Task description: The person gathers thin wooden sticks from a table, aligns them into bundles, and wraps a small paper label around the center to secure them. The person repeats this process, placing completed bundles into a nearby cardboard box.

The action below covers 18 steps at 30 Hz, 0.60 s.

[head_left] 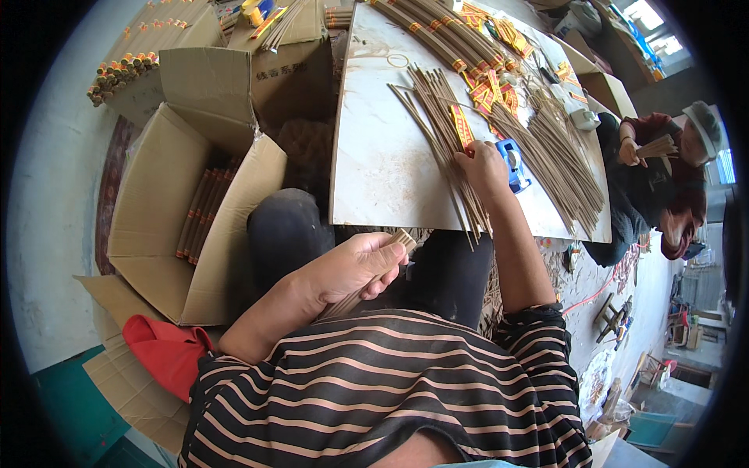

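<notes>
The left hand is closed around a bundle of brown sticks, just off the near edge of the counter. The right hand is at a red-and-yellow label among loose sticks; whether it pinches, I cannot tell. A blue tape dispenser crowds its right side. An open carton stands left.

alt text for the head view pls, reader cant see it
A person's left hand grips a bundle of brown sticks above their lap, while the right hand is at a red-and-yellow strip near a blue tape dispenser on a white table with loose sticks. An open cardboard box at left holds banded bundles.
</notes>
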### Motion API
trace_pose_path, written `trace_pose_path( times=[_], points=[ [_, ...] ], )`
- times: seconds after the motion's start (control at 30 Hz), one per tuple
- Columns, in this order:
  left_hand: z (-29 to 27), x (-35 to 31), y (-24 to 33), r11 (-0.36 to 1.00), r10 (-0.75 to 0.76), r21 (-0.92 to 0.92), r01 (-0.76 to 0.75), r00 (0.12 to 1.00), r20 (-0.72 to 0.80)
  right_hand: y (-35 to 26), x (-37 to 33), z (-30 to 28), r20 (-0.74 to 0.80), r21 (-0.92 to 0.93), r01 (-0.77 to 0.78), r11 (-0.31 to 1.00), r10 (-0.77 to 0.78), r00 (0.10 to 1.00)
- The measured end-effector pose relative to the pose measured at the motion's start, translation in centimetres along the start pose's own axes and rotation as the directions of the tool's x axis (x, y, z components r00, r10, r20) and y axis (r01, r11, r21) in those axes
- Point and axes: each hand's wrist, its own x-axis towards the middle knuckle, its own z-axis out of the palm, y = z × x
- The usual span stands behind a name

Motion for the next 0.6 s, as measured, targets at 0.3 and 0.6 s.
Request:
trace_pose_path(
  times=[0.3,0.6],
  points=[
    [-0.2,-0.2,-0.3,0.999,0.049,-0.003,-0.049,0.999,0.014,-0.2,-1.6,-1.6,-0.223,0.024,0.168,0.985,-0.159,0.962],
    [0.4,-0.5,-0.7,0.998,0.054,0.009,-0.054,0.998,0.022,1.8,-8.1,-2.9,0.03,-0.189,0.315,0.93,-0.315,0.949]
  ],
)
